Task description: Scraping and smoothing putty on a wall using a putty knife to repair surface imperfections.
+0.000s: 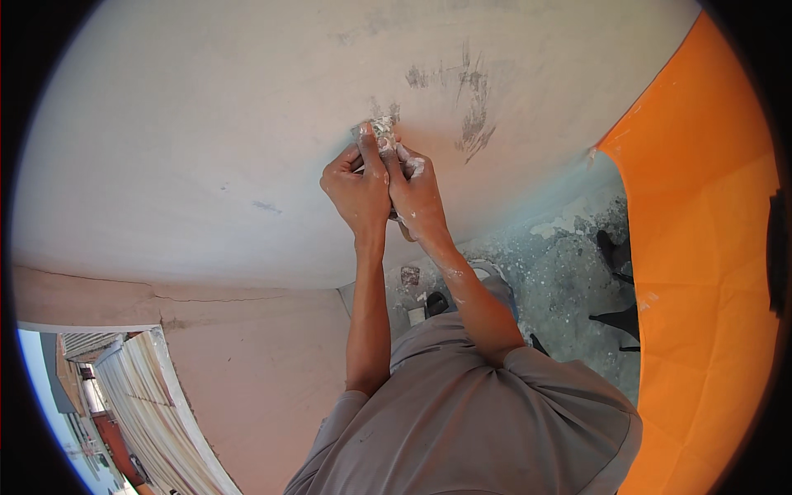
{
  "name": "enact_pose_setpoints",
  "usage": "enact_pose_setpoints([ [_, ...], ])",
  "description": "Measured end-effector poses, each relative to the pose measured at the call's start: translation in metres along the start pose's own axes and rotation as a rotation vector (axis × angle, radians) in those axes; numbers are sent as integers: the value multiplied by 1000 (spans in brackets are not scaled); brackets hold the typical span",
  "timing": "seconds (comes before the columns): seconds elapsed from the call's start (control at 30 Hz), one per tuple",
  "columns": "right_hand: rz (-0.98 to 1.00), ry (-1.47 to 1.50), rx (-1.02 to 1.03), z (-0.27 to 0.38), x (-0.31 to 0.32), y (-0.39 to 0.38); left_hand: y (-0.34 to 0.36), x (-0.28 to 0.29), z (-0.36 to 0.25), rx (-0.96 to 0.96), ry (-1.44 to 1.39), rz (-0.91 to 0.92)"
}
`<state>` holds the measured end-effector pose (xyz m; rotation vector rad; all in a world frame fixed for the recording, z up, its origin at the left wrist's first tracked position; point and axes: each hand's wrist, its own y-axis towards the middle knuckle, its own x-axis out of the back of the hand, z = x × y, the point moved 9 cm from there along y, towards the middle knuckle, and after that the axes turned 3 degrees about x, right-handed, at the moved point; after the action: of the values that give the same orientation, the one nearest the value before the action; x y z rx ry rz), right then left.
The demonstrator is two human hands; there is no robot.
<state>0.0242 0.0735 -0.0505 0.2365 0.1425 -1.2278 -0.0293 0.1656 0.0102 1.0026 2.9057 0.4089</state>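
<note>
Both my hands are raised side by side against the pale wall point(272, 124), their fingers closed around a small flat tool smeared with white putty point(383, 126). It looks like a putty knife; its shape is mostly hidden. My left hand point(356, 183) pinches its grey edge, thumb on top. My right hand point(417, 191) is pressed close beside it, with white smears on its fingers and wrist. A tan handle end point(406, 231) shows below the right hand. Dark scuffed patches point(474, 107) mark the wall just above and to the right.
An orange sheet point(701, 247) hangs along the right side. Below it lies a white-spattered grey floor point(561, 272) with dark chair-like legs point(617, 322). At the lower left, a window opening point(165, 396) with a pale curtain breaks a cracked pink wall point(247, 355).
</note>
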Motion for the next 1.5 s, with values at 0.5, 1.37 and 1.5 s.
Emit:
enact_pose_setpoints([
  [0.5, -3, 39, 58, 28, 0, 15, 12, -6, -20, 8, 72, 46],
  [1.37, 15, -61, 12, 36, 6, 12, 8, -9, -22, -1, -53, 21],
  [1.5, -25, -179, -9, 26, 11, 7, 3, -9, -3, 37, -69, 25],
])
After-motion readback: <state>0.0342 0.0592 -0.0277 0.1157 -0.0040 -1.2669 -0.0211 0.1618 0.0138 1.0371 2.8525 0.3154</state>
